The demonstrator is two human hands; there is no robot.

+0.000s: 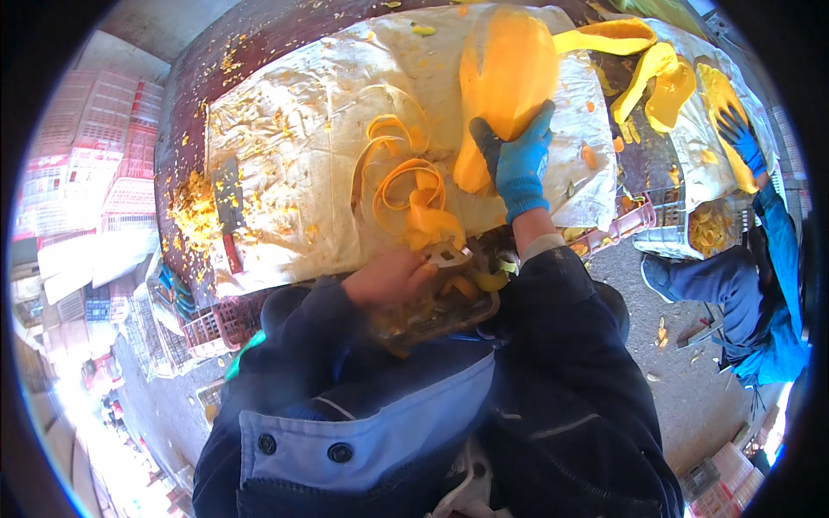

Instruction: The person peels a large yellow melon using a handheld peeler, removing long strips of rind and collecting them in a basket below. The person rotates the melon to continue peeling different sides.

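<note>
A large peeled orange squash [508, 71] lies on a whitish cloth [291, 129]. My right hand [523, 155], in a blue work glove with dark fingertips, grips its near end. Closer to my body, my bare left hand [392, 275], somewhat blurred, holds a white-headed peeler [450, 254]. Long curled peel strips [414, 188] lie beside and just beyond the peeler. Beneath both hands, a container [466, 311] at the edge of the work surface holds peelings; its contents are partly hidden.
A cleaver with a red handle [228, 207] lies at the left by a heap of orange scraps [194, 207]. Cut squash pieces [670, 90] lie at the right. There a co-worker's gloved hand [741, 139] rests on another piece. Stacked plastic crates [97, 136] stand at the far left.
</note>
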